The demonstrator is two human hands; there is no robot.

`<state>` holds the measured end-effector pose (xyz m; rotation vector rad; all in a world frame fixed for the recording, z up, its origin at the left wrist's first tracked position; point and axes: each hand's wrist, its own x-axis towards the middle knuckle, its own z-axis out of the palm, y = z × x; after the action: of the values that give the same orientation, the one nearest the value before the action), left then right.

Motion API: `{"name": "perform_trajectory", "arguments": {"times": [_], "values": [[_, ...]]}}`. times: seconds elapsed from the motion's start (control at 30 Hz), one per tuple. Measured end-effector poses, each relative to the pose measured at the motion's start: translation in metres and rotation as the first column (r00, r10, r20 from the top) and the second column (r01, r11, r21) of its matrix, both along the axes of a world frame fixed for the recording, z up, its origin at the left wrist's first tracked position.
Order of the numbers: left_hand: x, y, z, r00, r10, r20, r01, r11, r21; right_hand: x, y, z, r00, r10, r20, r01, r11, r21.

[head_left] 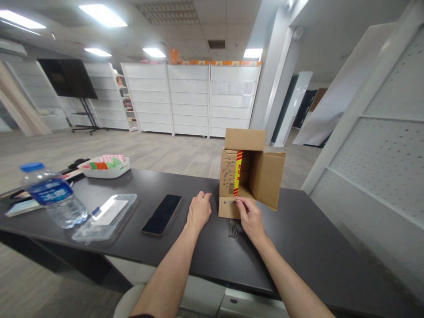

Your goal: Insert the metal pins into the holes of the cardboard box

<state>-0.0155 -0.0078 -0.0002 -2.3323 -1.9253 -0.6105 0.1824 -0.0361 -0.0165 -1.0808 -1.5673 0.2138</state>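
Note:
An open cardboard box (228, 176) stands on the dark desk, its opening facing me. Small round metal heads dot its left panel, and a short row of them runs along the lower front flap (227, 208). At that flap, my right hand (251, 216) has thumb and forefinger pinched together; what is between the fingertips is too small to make out. Just below the flap lies a small bunch of thin metal nails (233, 229), side by side. My left hand (199, 210) rests on the desk left of the box, fingers curled in, with nothing visible in it.
Left of my hands lie a black phone (162, 215) and a clear plastic case (107, 217). Further left stand a water bottle (54, 194) with a blue cap and a white basket (106, 173) of colourful packets. A perforated white panel (380, 168) rises at right.

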Motion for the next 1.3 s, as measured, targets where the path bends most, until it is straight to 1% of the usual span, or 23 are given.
{"name": "perform_trajectory", "arguments": {"times": [0.23, 0.33, 0.67, 0.87, 1.07, 1.3], "values": [[-0.0001, -0.0018, 0.0006, 1.0, 0.009, -0.004, -0.009, 1.0, -0.008, 0.001, 0.0004, -0.0014, 0.994, -0.002, 0.113, 0.002, 1.0, -0.001], [-0.0001, -0.0008, -0.0008, 1.0, 0.007, -0.004, -0.007, 1.0, -0.004, 0.001, -0.0001, -0.002, 0.985, -0.022, 0.17, 0.024, 1.0, -0.009], [0.0003, 0.0002, -0.0006, 1.0, -0.002, -0.007, 0.002, 1.0, -0.005, 0.0013, -0.0017, -0.0036, 0.926, -0.094, 0.366, 0.081, 0.995, 0.052], [0.0001, 0.0008, -0.0019, 1.0, 0.0, -0.009, 0.0, 1.0, 0.006, 0.0028, -0.0009, -0.0055, 0.91, -0.125, 0.395, 0.113, 0.992, 0.052], [0.0005, -0.0006, 0.0013, 1.0, 0.007, -0.002, -0.007, 1.0, -0.018, 0.0018, -0.0024, -0.0056, 0.875, -0.165, 0.455, 0.149, 0.986, 0.072], [0.0, -0.0005, 0.0001, 1.0, 0.002, 0.005, -0.002, 1.0, -0.014, 0.001, -0.0067, -0.004, 0.841, -0.197, 0.505, 0.18, 0.98, 0.082]]}}
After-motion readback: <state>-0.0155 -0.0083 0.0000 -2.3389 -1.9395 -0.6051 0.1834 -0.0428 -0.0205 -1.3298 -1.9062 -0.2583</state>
